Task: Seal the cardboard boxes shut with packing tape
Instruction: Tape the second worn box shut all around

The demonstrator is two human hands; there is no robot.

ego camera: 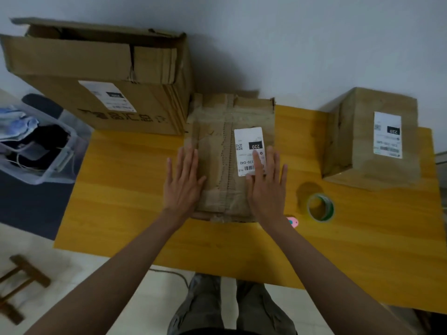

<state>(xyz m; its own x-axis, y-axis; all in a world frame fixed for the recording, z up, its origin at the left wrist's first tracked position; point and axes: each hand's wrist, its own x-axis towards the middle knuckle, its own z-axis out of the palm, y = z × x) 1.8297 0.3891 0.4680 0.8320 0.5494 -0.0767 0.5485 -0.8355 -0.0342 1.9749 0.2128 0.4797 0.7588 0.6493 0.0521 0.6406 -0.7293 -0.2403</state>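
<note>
cardboard middle box (225, 151) is sitting on the counter (125, 189), both hands pressing it, fingers (186, 160) spread flat. tape roll (320, 207) is lying right of the box, so the right hand (266, 189) looks nearer.

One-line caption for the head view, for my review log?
Both hands, left hand and right hand, press flat on the middle box; tape roll lies untouched on the table.

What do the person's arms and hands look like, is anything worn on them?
Both forearms are bare up to the frame edge, with no sleeves showing. The left hand and right hand wear no gloves, and no rings, watch or wristband can be made out. The picture is slightly blurred, so fine details are unclear.
</note>
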